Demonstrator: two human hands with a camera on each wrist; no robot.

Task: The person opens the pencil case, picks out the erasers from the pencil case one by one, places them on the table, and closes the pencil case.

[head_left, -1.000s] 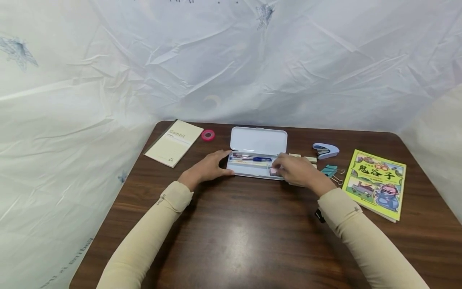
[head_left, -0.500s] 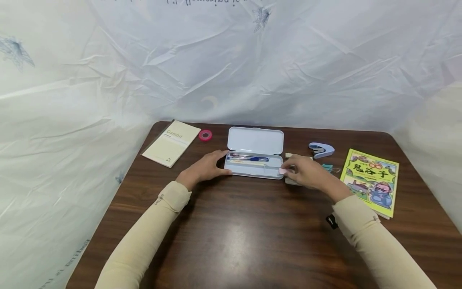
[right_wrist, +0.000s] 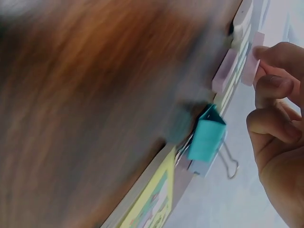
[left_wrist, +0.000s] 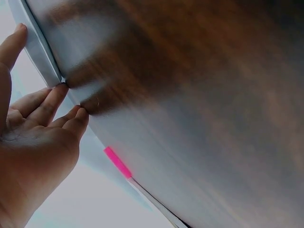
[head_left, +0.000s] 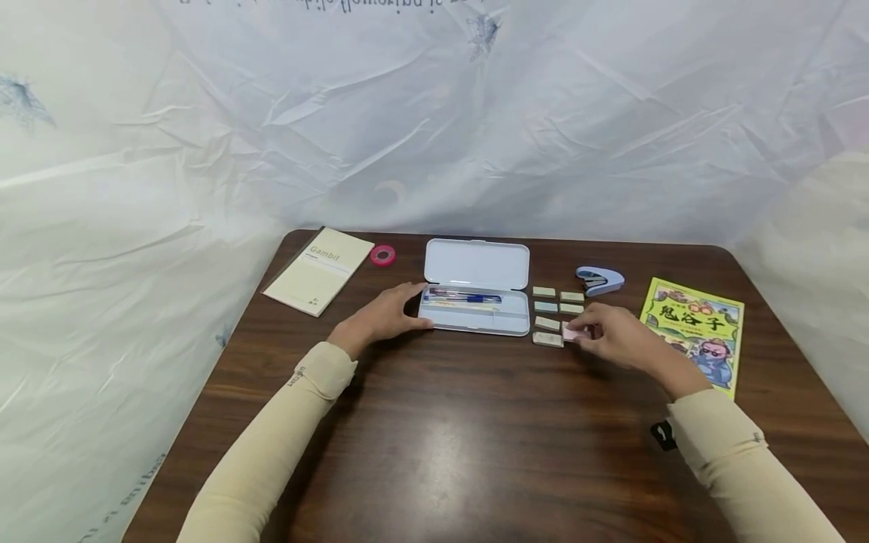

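My right hand [head_left: 614, 339] pinches a pink eraser [right_wrist: 253, 59] between thumb and fingers, beside rows of several small pale erasers [head_left: 548, 338] on the table. In the right wrist view, a second pink eraser [right_wrist: 225, 71] lies on the tabletop near it. An open white pencil case [head_left: 478, 260] stands left of the rows, lid tipped back. Inside it lie a blue pen [head_left: 483, 299] and other pens, plus a thin pencil. My left hand [head_left: 383, 315] holds the case's left end, thumb at the front corner and fingers at the back.
A notebook [head_left: 317, 271] and a pink tape roll [head_left: 383, 255] lie at the back left. Right of the erasers are a light blue stapler [head_left: 600, 280], teal binder clips [right_wrist: 207, 137] and a yellow comic book [head_left: 695, 328]. A black object [head_left: 663, 435] lies by my right sleeve.
My right hand has carried the pink eraser from inside the pencil case rightward to the eraser rows. The left hand stays on the case, and the view has shifted slightly.
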